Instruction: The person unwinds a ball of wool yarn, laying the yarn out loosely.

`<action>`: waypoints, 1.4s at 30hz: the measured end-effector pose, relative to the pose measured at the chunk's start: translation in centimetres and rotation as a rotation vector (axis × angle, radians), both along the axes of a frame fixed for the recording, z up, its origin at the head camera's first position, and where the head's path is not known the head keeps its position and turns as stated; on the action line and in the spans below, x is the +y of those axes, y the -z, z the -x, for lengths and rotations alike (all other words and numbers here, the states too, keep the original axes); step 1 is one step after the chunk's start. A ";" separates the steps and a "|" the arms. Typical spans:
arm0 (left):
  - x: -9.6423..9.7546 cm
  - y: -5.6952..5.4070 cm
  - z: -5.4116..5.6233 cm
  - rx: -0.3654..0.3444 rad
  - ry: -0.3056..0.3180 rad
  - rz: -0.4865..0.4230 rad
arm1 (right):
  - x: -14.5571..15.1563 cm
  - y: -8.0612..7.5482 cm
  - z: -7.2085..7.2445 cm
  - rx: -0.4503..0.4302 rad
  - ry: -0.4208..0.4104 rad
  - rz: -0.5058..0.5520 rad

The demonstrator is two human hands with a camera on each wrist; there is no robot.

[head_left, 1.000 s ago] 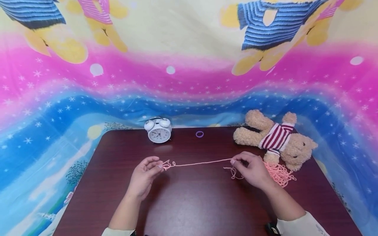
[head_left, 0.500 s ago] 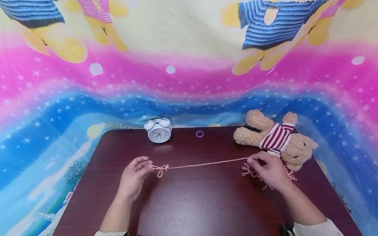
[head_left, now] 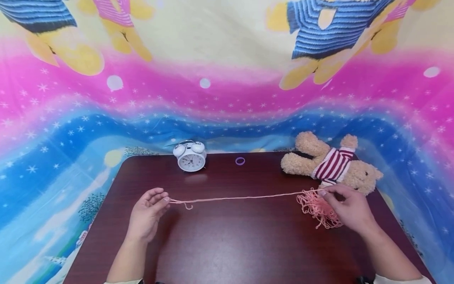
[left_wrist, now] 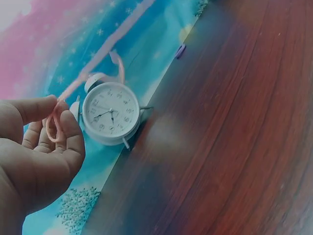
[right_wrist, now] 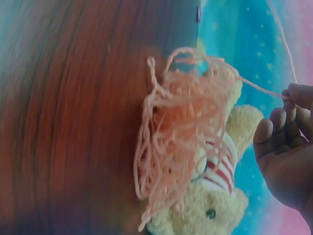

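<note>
A strand of pink yarn [head_left: 241, 197] runs taut and nearly level between the two hands, over the middle of the table. My left hand [head_left: 147, 215] pinches one end between thumb and forefinger; a small loop of yarn [left_wrist: 54, 128] sits against its fingers, and a short tail dangles beside it. My right hand [head_left: 351, 209] pinches the strand at the other side. A tangled bundle of the same yarn [right_wrist: 181, 127] lies next to that hand, joined to it by a strand in the right wrist view. The hand hides part of the bundle in the head view.
A white twin-bell alarm clock [head_left: 191, 157] stands at the back left of the dark wooden table [head_left: 227, 244]. A purple ring [head_left: 240, 161] lies near the back edge. On the right, a teddy bear [head_left: 331, 163] in a striped shirt lies on its side behind the yarn.
My hands have moved apart, left hand leftward and right hand rightward, so the strand between them is longer. The loops near my left hand have pulled out to a short tail.
</note>
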State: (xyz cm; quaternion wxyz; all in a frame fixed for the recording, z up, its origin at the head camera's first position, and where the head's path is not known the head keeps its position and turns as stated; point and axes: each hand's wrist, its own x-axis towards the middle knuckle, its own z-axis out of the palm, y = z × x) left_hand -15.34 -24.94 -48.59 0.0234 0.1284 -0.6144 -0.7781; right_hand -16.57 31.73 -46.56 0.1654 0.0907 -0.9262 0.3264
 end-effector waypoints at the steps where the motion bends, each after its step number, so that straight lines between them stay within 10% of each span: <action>1: -0.2 0.0 -0.1 0.003 -0.006 -0.002 | 0.3 -0.1 -0.1 -0.002 0.010 0.000; 29: -3.8 -0.4 -1.2 0.051 -0.173 -0.145 | 6.9 0.1 -2.0 -0.046 0.172 0.013; 42: -1.1 0.0 -0.2 0.033 -0.127 -0.126 | 9.3 0.5 -3.7 -0.186 0.245 -0.018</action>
